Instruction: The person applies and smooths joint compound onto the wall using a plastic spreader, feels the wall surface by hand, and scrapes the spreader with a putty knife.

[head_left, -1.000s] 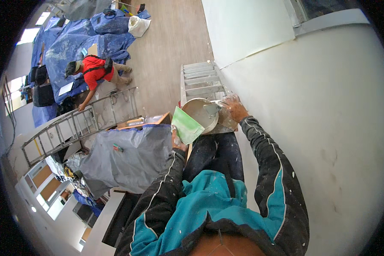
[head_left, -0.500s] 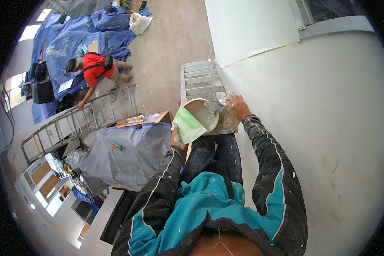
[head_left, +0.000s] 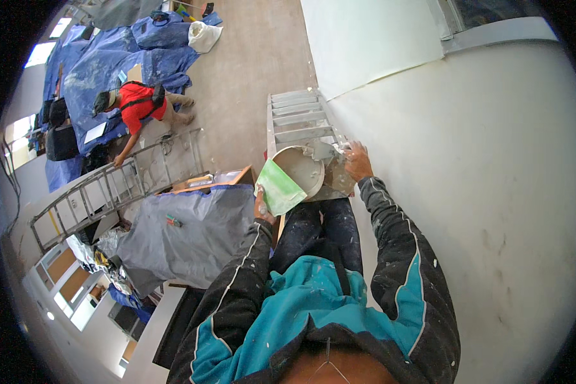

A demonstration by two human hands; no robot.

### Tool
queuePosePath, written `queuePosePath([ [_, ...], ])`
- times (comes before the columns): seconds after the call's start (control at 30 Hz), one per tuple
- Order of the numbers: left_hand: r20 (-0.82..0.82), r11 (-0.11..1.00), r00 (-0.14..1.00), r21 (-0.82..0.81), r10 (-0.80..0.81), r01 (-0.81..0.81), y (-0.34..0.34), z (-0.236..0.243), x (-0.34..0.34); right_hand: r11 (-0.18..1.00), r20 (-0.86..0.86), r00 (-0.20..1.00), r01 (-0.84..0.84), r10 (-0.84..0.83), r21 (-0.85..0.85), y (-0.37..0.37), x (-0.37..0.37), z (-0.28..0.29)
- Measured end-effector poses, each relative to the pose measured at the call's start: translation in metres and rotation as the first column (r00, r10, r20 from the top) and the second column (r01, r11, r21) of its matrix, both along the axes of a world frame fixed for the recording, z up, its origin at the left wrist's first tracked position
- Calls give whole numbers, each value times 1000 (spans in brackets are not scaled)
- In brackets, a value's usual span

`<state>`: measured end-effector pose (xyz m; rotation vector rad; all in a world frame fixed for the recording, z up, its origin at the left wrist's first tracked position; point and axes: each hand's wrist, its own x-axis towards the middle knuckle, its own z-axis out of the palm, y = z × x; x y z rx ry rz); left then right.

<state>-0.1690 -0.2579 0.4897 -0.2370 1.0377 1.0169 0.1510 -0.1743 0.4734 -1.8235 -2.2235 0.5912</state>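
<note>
A round bucket with pale, wet-looking compound inside stands in front of me, at the top of an aluminium stepladder. My left hand is closed on the near-left edge of a flat green plastering board, smeared pale, which overlaps the bucket's left rim. In my right hand, closed round its handle, is a putty knife. Its blade lies over the far right rim of the bucket, coated with compound. The fingers' exact grip on the handle is partly hidden. A stained brownish flat surface shows beside the bucket.
A pale wall rises close on my right. A grey sheet covers something on the left. Farther left, a person in a red shirt grips a metal ladder. Blue tarps and a white sack lie beyond.
The putty knife and my right hand have shifted slightly, with the blade now nearer the bucket's far rim. The whole view has slid a little left. Both hands keep their holds.
</note>
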Motion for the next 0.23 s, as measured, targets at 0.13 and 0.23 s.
queuePosePath([
  [0.13,-40,1000,999,-28,-5,4,-2,-10,-6,995,-3,996,94,-94,28,-11,-3,-1],
  [0.23,-23,999,999,12,40,-39,-6,-18,-9,963,-37,965,263,-261,64,-13,-8,9],
])
